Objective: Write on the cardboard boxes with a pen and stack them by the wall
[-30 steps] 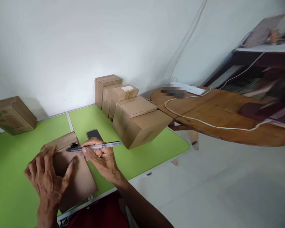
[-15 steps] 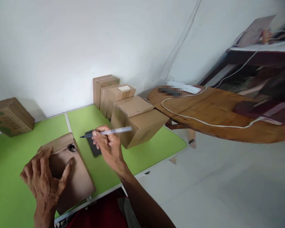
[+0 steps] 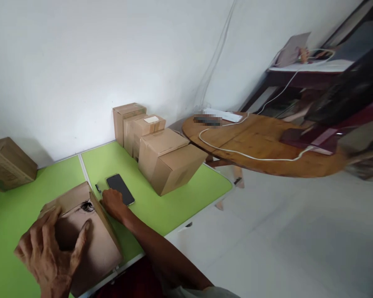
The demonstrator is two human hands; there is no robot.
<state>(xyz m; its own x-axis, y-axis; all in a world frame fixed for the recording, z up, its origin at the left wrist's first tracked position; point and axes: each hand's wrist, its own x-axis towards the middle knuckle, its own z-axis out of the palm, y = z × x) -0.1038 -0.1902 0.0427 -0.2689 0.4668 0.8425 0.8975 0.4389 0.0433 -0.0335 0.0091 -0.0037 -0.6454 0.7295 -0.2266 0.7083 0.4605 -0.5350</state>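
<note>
Small brown cardboard box (image 3: 87, 231) lies on the bright green tabletop (image 3: 161, 205), long axis running near-right to far-left, black scribble (image 3: 87, 205) at its far end. Left hand (image 3: 48, 252) rests spread on its top, fingers loose, clamping nothing. Right hand (image 3: 112, 202) sits knuckles-up beside the box, curled over a dark pen tip (image 3: 98, 188) pointing away toward the wall; the pen body is hidden, so the grip is probably closed on it but unclear. Black phone (image 3: 120, 194) lies just right. Row of sealed cardboard boxes (image 3: 161, 155) behind.
</note>
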